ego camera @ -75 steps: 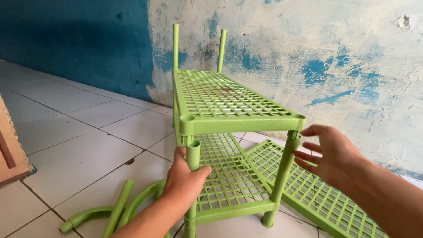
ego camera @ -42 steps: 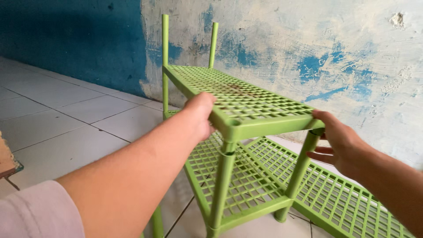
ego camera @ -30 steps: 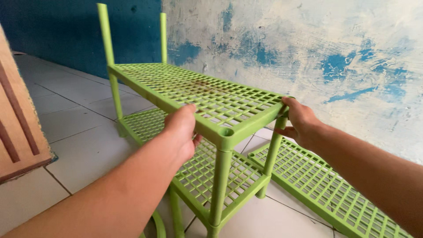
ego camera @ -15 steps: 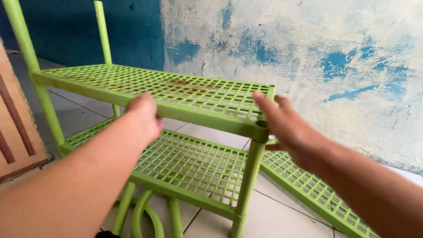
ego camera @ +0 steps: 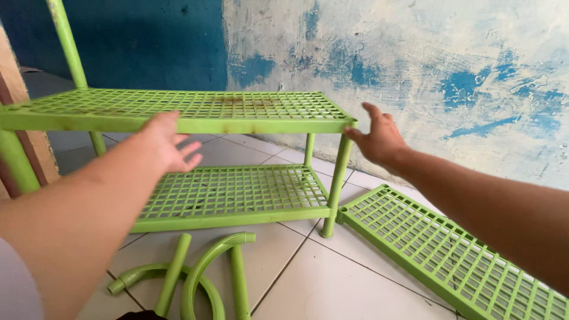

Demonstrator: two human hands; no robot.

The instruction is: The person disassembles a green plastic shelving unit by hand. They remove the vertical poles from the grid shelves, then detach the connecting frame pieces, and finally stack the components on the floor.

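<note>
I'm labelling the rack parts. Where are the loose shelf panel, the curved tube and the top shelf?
loose shelf panel (ego camera: 450,255), head view, middle of its grid.
curved tube (ego camera: 204,269), head view, on its bend.
top shelf (ego camera: 195,105), head view, centre of its grid surface.

The white tiled floor (ego camera: 332,284) carries a green plastic two-tier lattice rack (ego camera: 237,189) standing on its legs. A loose green lattice shelf panel (ego camera: 450,255) lies flat beside it. Curved and straight green plastic tubes (ego camera: 201,278) lie in front.
</note>
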